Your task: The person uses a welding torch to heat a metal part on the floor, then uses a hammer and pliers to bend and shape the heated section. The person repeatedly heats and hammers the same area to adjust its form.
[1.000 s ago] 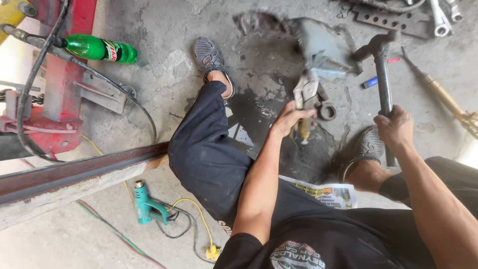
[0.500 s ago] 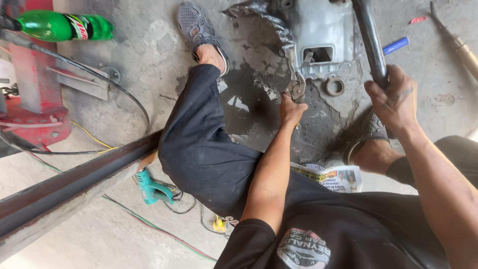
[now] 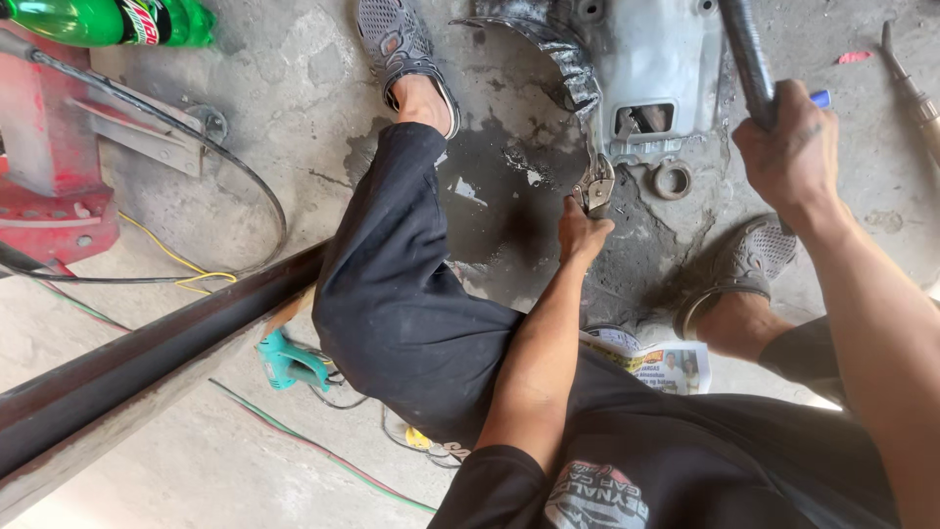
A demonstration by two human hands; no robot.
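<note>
Fingers of the left hand (image 3: 580,235) clamp pliers (image 3: 595,186) at centre frame.
Right hand (image 3: 788,157), upper right, grips a dark bar (image 3: 746,54) rising steeply over the grey housing (image 3: 666,59).

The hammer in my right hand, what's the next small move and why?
Probably one short, controlled swing down. The right hand grips the hammer handle raised, its head out of frame, while the left hand holds locking pliers against the grey metal housing.

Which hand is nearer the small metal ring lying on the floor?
Left. The left hand, gripping pliers, sits just left of the ring; the right hand, holding a dark handle, is farther off on its right.
</note>
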